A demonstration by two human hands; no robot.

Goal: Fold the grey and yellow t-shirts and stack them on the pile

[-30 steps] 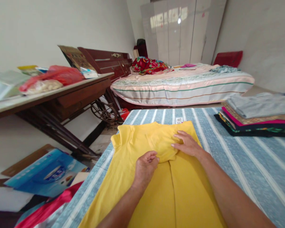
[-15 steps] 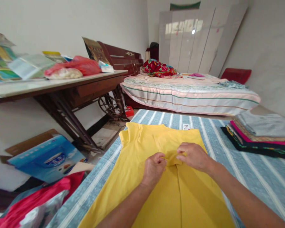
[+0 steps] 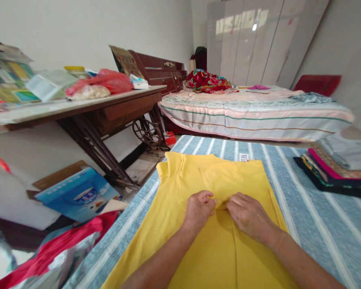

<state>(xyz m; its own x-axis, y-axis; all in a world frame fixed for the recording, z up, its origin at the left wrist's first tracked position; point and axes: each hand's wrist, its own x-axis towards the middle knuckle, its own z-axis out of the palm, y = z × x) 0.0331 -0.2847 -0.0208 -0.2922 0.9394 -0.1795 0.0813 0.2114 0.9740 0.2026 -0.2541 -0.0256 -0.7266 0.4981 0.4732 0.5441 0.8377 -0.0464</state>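
Pinching folded edge of yellow shirt [image 3: 210, 245], laid flat on blue striped sheet [image 3: 307, 226], with bunched-up right hand [image 3: 251, 216]. Holding left hand [image 3: 198, 209] curled at same edge; can't tell if clamped.

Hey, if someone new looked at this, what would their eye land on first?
Probably the bright yellow garment, spread front and centre on the blue striped cloth, with the left hand and right hand at a fold in its middle. Next, perhaps, the red flowered fabric heaped on the bed behind, then the stack of folded clothes at the picture's right edge.
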